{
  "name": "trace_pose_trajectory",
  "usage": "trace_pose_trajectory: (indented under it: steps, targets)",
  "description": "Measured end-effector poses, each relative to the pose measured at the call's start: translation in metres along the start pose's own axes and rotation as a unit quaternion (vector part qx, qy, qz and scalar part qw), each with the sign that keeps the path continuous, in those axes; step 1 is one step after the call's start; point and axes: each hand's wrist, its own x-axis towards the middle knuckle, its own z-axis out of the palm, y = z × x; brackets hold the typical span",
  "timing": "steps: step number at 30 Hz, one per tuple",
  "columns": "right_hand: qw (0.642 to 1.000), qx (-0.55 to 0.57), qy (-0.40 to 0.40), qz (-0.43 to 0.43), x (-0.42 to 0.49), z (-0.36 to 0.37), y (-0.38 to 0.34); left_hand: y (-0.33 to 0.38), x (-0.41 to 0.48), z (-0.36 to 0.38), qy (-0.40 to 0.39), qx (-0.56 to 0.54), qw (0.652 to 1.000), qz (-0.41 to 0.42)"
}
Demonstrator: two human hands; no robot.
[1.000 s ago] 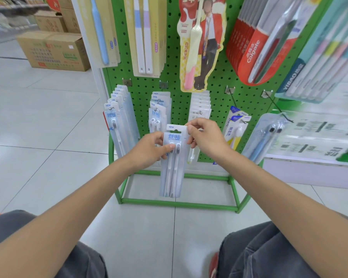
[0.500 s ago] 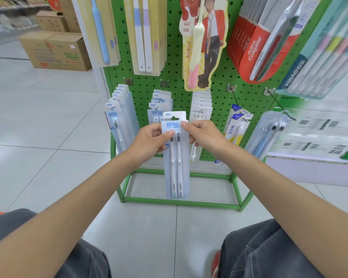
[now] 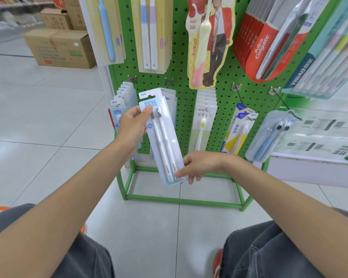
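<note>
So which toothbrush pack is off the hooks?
The light-blue two-brush pack, tilted in front of the pegboard: left hand pinches its top, right hand its bottom. The rest hang on hooks.

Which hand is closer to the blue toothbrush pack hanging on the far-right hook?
Right. The right hand pinches the bottom of the held pack, below and left of the blue toothbrush pack; the left hand grips the held pack's top, farther left.
</note>
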Motion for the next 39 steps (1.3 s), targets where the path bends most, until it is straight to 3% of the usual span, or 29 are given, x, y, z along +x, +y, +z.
trace_pose_trajectory:
  steps: [3, 8, 16, 21, 29, 33, 39]
  targets:
    - [1.0, -0.005, -0.024, -0.014, 0.0, 0.006, -0.001, -0.001, 0.002, -0.001, 0.005, 0.006, 1.0, 0.006]
    - [0.999, -0.022, -0.001, -0.048, 0.002, 0.013, -0.003, 0.0, -0.001, 0.001, -0.024, 0.046, 0.999, 0.016]
    - [0.99, -0.131, 0.039, -0.041, 0.006, 0.022, -0.005, 0.004, -0.022, 0.005, -0.096, 0.194, 0.972, 0.088]
    - [0.988, -0.128, 0.074, -0.037, 0.003, 0.023, -0.006, 0.006, -0.02, 0.007, -0.076, 0.167, 0.982, 0.044]
    - [0.996, -0.062, 0.052, -0.031, 0.007, 0.022, -0.006, 0.003, -0.01, 0.012, -0.063, -0.046, 0.997, -0.025]
    - [0.997, -0.017, 0.068, -0.04, 0.007, 0.025, -0.008, 0.0, -0.009, 0.013, -0.088, -0.097, 0.991, -0.023]
    - [0.992, -0.042, 0.103, -0.06, 0.005, 0.031, -0.013, -0.004, -0.005, 0.012, -0.099, -0.093, 0.991, 0.0]
